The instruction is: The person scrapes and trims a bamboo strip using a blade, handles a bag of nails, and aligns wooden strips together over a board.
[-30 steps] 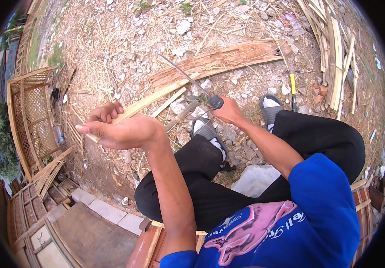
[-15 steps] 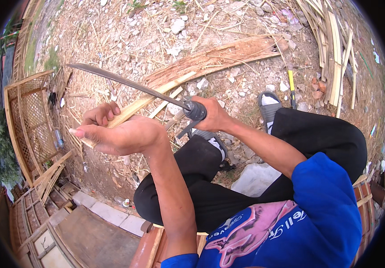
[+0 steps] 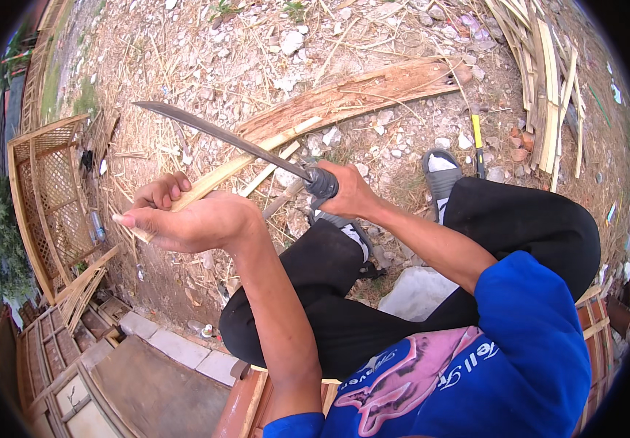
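My left hand point(image 3: 201, 220) is closed around the near end of a pale bamboo strip point(image 3: 216, 177). The strip slants away to the right, its far end over a worn, weathered plank point(image 3: 380, 87) on the ground. In my right hand point(image 3: 350, 191) is a machete point(image 3: 209, 130), gripped by its dark wrapped handle. Its long blade points to the far left and crosses above the strip; whether the edge touches it I cannot tell. A shorter pale strip point(image 3: 271, 169) lies just right of the held one.
Long split strips point(image 3: 547, 95) lie piled at the far right. A yellow-and-black tool point(image 3: 477, 142) lies beside my right sandal point(image 3: 440, 175). A white stone block point(image 3: 418, 293) sits between my legs. At the left stands a framed lattice panel point(image 3: 55, 204), with more strips point(image 3: 85, 296) nearby.
The machete has shifted slightly to the right, its tip drawn back toward my body. My left hand and the strip have hardly moved.
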A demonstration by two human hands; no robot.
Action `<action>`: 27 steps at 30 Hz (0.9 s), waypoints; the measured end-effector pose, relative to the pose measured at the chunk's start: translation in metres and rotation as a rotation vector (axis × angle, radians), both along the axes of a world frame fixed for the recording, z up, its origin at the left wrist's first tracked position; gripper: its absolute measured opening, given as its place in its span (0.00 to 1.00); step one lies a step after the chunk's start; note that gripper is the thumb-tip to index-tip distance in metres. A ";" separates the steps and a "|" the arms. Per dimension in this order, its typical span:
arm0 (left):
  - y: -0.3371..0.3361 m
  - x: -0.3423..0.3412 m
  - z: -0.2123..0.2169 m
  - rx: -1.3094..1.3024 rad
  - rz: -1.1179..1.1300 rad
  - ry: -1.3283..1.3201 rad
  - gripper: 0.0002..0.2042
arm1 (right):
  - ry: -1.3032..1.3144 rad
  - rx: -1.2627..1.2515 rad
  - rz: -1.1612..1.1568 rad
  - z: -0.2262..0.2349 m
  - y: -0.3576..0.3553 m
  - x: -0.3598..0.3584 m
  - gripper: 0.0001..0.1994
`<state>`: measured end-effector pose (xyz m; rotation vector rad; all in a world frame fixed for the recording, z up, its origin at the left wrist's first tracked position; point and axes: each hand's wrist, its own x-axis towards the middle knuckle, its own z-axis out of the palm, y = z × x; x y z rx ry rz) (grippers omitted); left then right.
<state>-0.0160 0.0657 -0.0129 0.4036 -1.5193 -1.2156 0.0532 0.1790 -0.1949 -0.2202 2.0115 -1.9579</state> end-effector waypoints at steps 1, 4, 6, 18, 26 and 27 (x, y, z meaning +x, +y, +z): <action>0.002 -0.001 0.001 0.011 -0.036 0.022 0.27 | 0.104 -0.014 -0.001 0.002 0.000 -0.006 0.19; 0.007 0.000 0.000 0.047 -0.044 0.023 0.27 | 0.002 0.098 -0.028 -0.034 0.011 -0.001 0.18; 0.008 0.001 -0.004 0.011 -0.049 0.018 0.27 | -0.170 0.192 -0.053 -0.068 0.026 0.006 0.18; 0.006 -0.002 0.005 -0.013 -0.055 0.022 0.27 | -0.015 0.091 -0.049 -0.040 0.016 0.010 0.16; 0.027 0.004 -0.001 -0.065 -0.140 0.001 0.27 | -0.290 0.450 -0.160 -0.139 0.052 0.046 0.18; 0.022 0.005 0.000 -0.067 -0.114 -0.014 0.27 | -0.293 0.427 -0.168 -0.132 0.048 0.049 0.19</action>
